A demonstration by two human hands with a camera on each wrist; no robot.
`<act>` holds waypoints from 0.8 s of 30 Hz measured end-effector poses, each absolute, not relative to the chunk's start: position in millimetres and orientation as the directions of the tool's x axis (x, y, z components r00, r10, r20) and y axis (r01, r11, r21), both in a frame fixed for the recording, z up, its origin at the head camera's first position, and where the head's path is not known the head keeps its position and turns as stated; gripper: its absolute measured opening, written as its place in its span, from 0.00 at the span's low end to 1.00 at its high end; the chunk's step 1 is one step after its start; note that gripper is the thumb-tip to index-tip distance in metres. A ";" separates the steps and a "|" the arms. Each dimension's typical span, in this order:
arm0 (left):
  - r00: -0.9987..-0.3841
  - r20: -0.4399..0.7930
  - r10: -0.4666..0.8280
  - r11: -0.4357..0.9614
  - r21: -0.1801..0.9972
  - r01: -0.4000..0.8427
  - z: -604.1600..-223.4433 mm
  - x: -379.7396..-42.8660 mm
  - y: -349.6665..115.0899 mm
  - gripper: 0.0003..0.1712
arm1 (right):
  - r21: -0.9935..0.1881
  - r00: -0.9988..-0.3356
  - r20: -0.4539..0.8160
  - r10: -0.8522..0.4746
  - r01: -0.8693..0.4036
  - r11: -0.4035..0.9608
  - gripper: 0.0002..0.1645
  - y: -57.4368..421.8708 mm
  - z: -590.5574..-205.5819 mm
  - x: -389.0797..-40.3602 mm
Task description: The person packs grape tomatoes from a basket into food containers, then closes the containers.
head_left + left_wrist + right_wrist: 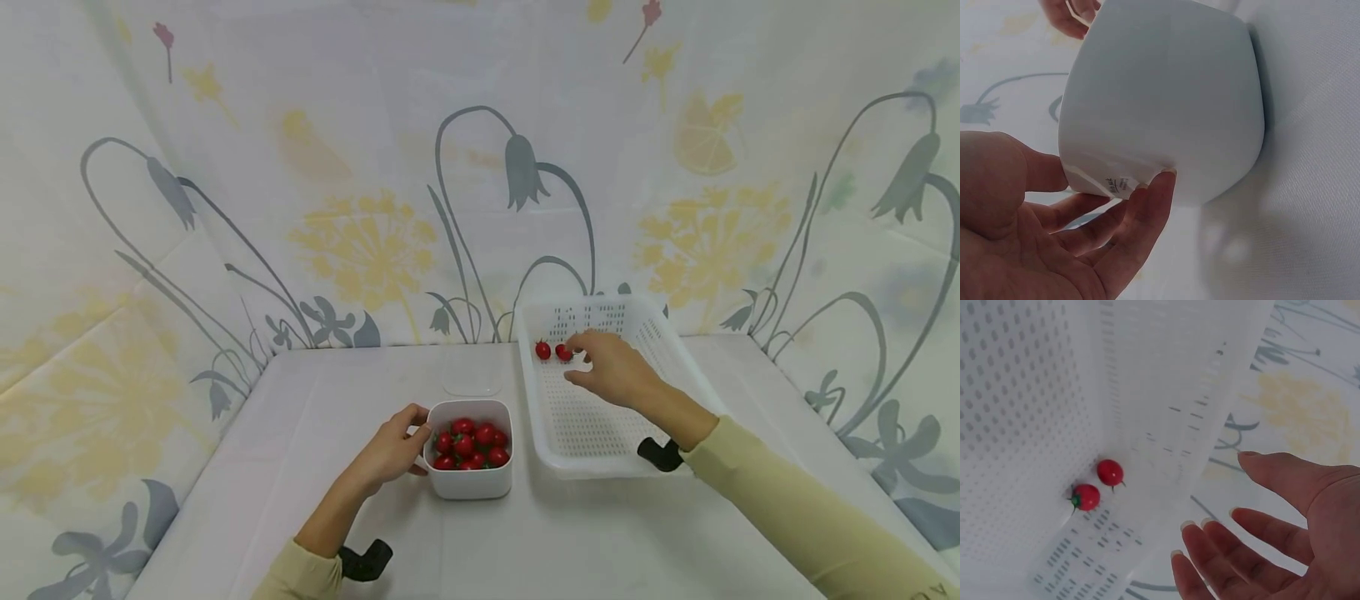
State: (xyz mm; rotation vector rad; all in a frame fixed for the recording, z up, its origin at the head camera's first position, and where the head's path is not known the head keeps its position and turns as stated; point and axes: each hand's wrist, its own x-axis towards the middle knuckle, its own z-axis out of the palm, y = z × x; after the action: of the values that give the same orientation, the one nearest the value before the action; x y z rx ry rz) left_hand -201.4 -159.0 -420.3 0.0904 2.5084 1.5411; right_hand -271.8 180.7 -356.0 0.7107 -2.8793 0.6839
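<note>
My left hand [393, 448] holds the left side of a small white square container [471, 483], its thumb at the rim and its fingertips against the outer wall, as the left wrist view shows. Several red cherry tomatoes [464, 445] fill the bottom of that container. Over a white perforated plastic basket [551, 454], my right hand [611, 367] reaches with parted fingers and nothing between them. Two cherry tomatoes with green stems lie side by side in the basket's far left corner, one tomato [1086, 497] just beside the other tomato [1110, 472].
A clear, flat lid-like piece [471, 379] lies behind the container on the white tabletop [352, 392]. Behind the table hangs a curtain [360, 167] printed with flowers. Black straps sit on both wrists.
</note>
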 end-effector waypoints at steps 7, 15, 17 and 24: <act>-0.978 -0.141 0.152 0.459 0.887 -0.056 -420.4 -201.2 -158.9 0.14 | -0.397 -0.886 0.170 -0.431 -0.462 0.793 0.23 188.2 -355.8 -287.1; -0.980 -0.126 0.157 0.457 0.889 -0.041 -419.1 -200.7 -158.9 0.13 | -0.411 -0.857 0.196 -0.476 -0.512 0.754 0.23 199.2 -359.4 -316.1; -0.980 -0.126 0.157 0.457 0.889 -0.041 -418.3 -200.3 -158.8 0.13 | -0.419 -0.868 0.182 -0.462 -0.494 0.762 0.23 201.5 -362.4 -324.5; -0.979 -0.132 0.157 0.458 0.888 -0.046 -416.9 -199.5 -158.3 0.13 | -0.459 -0.900 0.141 -0.412 -0.429 0.778 0.26 207.5 -376.2 -349.3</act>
State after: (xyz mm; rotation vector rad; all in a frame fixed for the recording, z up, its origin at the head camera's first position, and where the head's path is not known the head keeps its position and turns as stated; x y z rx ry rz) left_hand -199.5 -158.3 -416.9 0.0964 2.5110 1.5381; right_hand -349.3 207.5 -376.2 0.6931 -2.9311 0.7688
